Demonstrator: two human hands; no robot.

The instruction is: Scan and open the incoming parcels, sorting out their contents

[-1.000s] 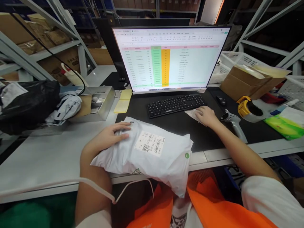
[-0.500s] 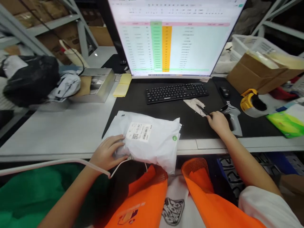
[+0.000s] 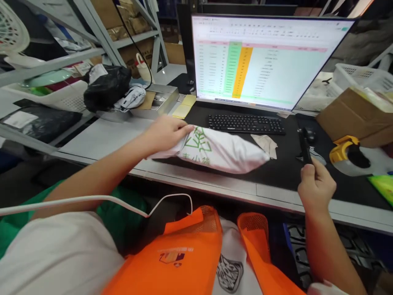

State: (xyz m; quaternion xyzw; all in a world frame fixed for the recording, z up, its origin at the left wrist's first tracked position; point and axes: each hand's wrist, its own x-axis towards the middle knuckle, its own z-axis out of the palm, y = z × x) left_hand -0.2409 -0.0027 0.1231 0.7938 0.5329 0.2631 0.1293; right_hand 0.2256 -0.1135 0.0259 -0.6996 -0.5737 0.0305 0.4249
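Observation:
My left hand [image 3: 166, 133] grips the upper left edge of a white plastic mailer bag [image 3: 229, 149], thumb on top. The bag is tilted up over the front of the desk, and green printing shows on the side facing me; its label is out of sight. In my right fist [image 3: 317, 184], held above the desk's right part, is a slim black box cutter [image 3: 305, 147] pointing up and away from me. A crumpled beige paper scrap [image 3: 265, 145] lies on the black mat between the bag and the cutter.
A monitor [image 3: 270, 65] with a spreadsheet stands behind a black keyboard [image 3: 245, 123]. To the right are a mouse [image 3: 308, 134], a partly hidden scanner, a yellow tape dispenser [image 3: 345, 153] and a cardboard box [image 3: 353, 119]. Black bagged goods [image 3: 107, 86] sit at the left.
My left hand has moved up and turned the mailer bag over, from its labelled side to the green-printed side. My right hand has lifted the box cutter off the mat and moved right.

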